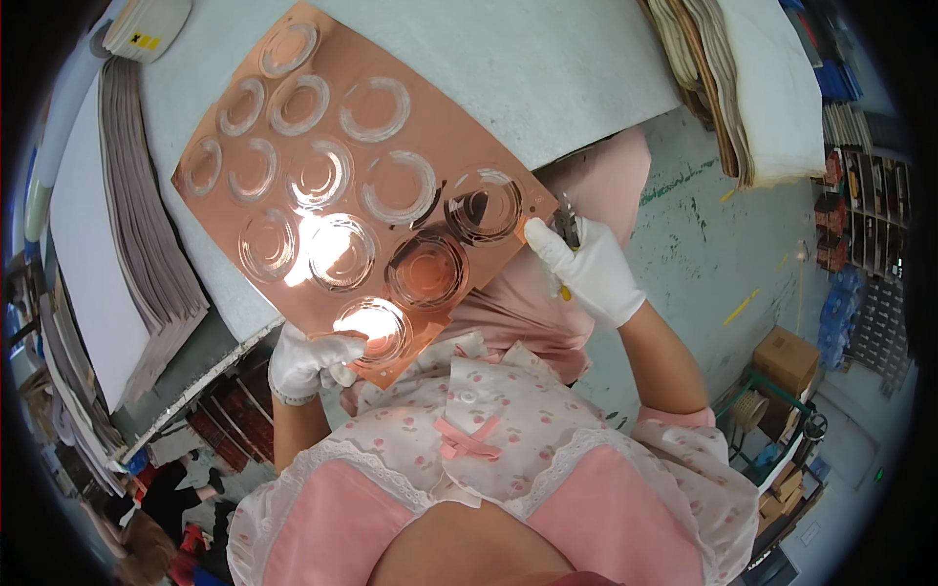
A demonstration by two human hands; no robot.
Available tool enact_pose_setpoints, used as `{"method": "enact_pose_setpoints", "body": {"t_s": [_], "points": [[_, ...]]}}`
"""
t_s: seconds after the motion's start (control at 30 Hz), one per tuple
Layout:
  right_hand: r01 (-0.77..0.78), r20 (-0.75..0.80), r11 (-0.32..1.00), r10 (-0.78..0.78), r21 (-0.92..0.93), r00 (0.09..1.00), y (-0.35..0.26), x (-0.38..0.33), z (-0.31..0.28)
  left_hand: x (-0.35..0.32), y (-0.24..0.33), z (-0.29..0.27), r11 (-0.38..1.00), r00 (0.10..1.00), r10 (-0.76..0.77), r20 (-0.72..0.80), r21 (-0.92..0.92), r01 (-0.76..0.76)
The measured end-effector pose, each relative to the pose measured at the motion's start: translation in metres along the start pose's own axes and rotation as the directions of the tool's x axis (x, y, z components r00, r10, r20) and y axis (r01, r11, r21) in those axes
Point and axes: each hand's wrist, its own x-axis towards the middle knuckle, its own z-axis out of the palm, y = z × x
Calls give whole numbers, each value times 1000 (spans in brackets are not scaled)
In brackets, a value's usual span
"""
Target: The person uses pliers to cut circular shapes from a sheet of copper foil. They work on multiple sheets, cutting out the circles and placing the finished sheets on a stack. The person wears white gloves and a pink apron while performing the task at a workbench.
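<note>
A shiny copper-coloured sheet (210, 215) with rows of ring-shaped patterns lies tilted, its far part over the grey-white table and its near part over my lap. My left hand (311, 363), in a white glove, is closed on the sheet's near left corner. At the right corner, my right hand (591, 269), gloved in white too, is closed round a small dark metal tool like nippers (566, 223), with a bit of yellow showing below the palm. My right thumb rests at the sheet's edge. Bright glare covers some of the rings.
A thick stack of sheets (147, 210) stands on the table at the left. Another stack (718, 88) is at the far right. The table's edge (200, 396) runs near my left forearm. A cardboard box (785, 358) and a green-framed cart stand at the right; a person (147, 527) is at the lower left.
</note>
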Motion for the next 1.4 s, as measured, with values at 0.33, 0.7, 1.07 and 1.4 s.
{"method": "enact_pose_setpoints", "body": {"t_s": [0.33,0.7,1.07,1.4], "points": [[155,61,894,-143,-420,988,-6,9,-25,4,-5,-2,998,999,11,44,54,-13],[-9,45,967,-3,253,999,-10,10,-18,6,3,14,998,984,-55,168,30,51],[-114,-101,978,133,174,986,-49,33,-39,40,-13,37,982,521,181,834,-128,-138],[-107,-174,928,178,356,968,-58,30,-28,82,-7,148,990,743,-125,657,128,54]]}}
